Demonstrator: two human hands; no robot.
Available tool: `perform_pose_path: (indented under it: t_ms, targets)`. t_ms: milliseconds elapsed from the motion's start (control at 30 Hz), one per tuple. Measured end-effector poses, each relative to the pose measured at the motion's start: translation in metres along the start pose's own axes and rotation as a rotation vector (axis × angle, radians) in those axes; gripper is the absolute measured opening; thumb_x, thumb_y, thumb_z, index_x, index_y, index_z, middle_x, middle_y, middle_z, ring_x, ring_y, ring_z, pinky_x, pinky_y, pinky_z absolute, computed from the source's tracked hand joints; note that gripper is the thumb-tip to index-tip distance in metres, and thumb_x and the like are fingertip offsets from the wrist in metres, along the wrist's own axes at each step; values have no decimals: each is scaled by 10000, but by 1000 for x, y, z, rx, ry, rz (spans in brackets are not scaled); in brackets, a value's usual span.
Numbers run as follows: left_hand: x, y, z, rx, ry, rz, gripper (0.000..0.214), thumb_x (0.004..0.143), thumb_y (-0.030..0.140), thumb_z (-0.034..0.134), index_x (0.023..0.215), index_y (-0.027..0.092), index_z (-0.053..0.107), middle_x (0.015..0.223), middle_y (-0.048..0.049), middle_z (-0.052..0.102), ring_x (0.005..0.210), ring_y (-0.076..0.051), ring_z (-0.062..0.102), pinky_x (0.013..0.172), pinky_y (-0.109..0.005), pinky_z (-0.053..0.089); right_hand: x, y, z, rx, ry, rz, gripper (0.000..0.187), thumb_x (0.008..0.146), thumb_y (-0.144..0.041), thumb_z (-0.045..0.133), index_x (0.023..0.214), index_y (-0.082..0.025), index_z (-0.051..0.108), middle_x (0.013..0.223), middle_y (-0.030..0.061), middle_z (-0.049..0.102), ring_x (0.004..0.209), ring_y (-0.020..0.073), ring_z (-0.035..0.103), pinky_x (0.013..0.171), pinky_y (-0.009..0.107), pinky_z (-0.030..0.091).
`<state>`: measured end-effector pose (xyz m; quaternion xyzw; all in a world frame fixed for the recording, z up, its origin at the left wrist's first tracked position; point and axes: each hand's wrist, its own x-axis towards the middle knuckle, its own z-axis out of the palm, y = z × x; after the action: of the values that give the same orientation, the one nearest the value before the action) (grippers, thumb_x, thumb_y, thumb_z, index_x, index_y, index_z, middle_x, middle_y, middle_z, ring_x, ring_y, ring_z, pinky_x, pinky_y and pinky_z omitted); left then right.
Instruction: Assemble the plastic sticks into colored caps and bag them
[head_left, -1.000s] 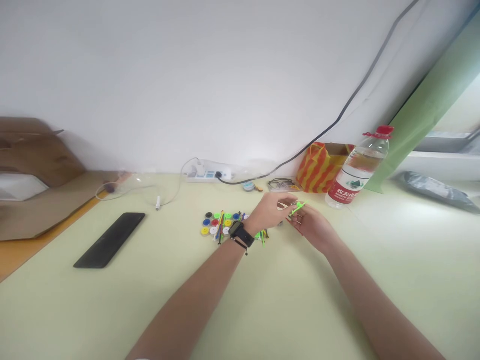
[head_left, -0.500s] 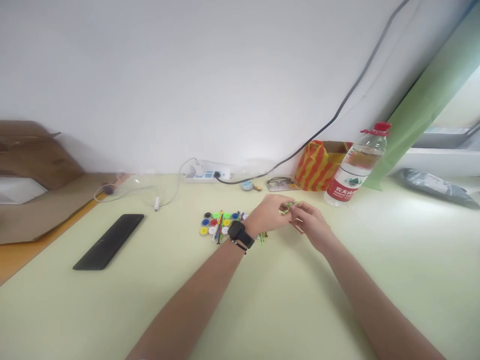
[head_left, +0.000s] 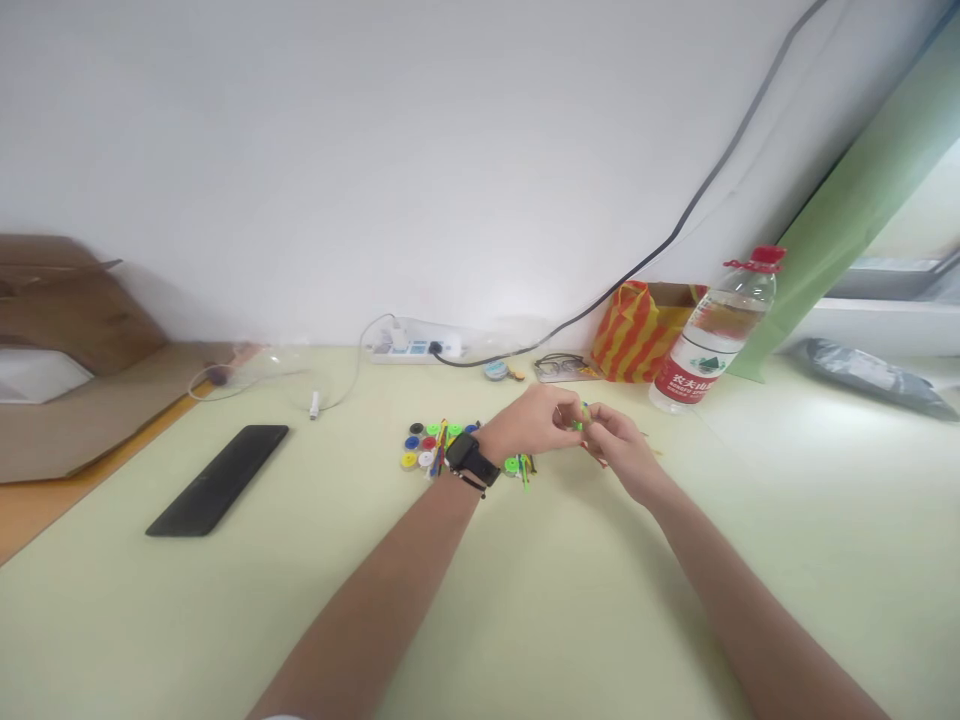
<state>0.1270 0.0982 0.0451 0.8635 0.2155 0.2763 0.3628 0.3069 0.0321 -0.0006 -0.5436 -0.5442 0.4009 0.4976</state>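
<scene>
My left hand, with a black watch on its wrist, is closed, thumb and forefinger pinching a small bright green piece. Close against it, my right hand is closed too, its fingertips on the same piece. A thin red strip shows below the right fingers; what it joins is hidden. Behind my left wrist lie several small round pieces in black, blue, red, yellow, green and white. Thin coloured sticks lie across them, partly covered by my left hand and watch.
A black phone-like slab lies at left, near a white cable plug. Along the wall are a power strip, eyeglasses, a striped bag and a water bottle. An opened cardboard box stands far left.
My left hand has shifted slightly left, uncovering more green pieces beside the wrist. The fingers have changed position around the green piece, which now stands more upright between them.
</scene>
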Motion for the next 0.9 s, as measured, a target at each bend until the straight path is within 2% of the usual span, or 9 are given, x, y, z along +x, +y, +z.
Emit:
perform_pose_path:
  t_ms: [133, 267, 400, 567, 667, 767, 833, 900]
  targets:
    - [-1, -1, 6, 87, -54, -3, 90, 699, 195, 721, 715, 172, 636, 727, -5, 674, 692, -151, 633, 613, -249, 461, 5, 12, -7, -405, 105, -116, 220, 861, -322, 490, 947, -225, 667, 743, 12, 632, 651, 187, 531, 607, 309, 409]
    - [-3, -8, 16, 177, -223, -33, 130, 672, 231, 781, 785, 190, 734, 739, -3, 699, 704, -168, 642, 623, -261, 459, 9, 26, -14, -615, 35, -134, 386, 885, -329, 486, 1205, -212, 668, 740, 28, 664, 673, 223, 583, 667, 347, 451]
    - [-4, -17, 17, 270, -323, -67, 82, 649, 205, 793, 730, 213, 780, 740, -11, 723, 736, -194, 655, 643, -283, 460, 9, 33, -13, -701, -48, -201, 436, 901, -331, 494, 1298, -213, 631, 793, 43, 658, 728, 237, 606, 700, 365, 479]
    - [-5, -24, 4, 362, -288, -72, 140, 615, 231, 841, 739, 212, 780, 790, -26, 729, 842, -231, 659, 688, -302, 462, 11, 35, -21, -780, -53, -266, 385, 899, -352, 552, 1261, -242, 629, 856, 44, 671, 740, 229, 621, 707, 362, 480]
    - [-7, -27, -4, 415, -227, -82, 287, 642, 353, 853, 887, 220, 783, 920, -39, 740, 937, -251, 650, 760, -312, 474, 16, 36, -38, -813, 100, -283, 314, 897, -395, 574, 1151, -233, 660, 862, 59, 677, 750, 233, 629, 699, 356, 474]
    - [-9, -27, -10, 533, -160, -120, 433, 648, 492, 848, 978, 221, 774, 973, -63, 730, 1020, -290, 620, 824, -342, 470, 20, 38, -58, -909, 287, -227, 275, 888, -421, 579, 1063, -231, 672, 879, 61, 687, 750, 228, 629, 677, 349, 457]
    - [-10, -27, -11, 590, -160, -153, 445, 666, 538, 828, 969, 215, 780, 942, -78, 728, 1020, -305, 614, 830, -362, 467, 18, 39, -67, -979, 319, -167, 284, 873, -449, 594, 1048, -240, 674, 912, 59, 703, 796, 238, 639, 667, 343, 446]
    - [-11, -28, -10, 608, -169, -176, 395, 708, 529, 800, 943, 212, 790, 906, -84, 729, 998, -304, 620, 814, -364, 465, 15, 40, -73, -1041, 295, -100, 293, 849, -473, 620, 1034, -254, 680, 932, 52, 721, 836, 250, 651, 657, 337, 433]
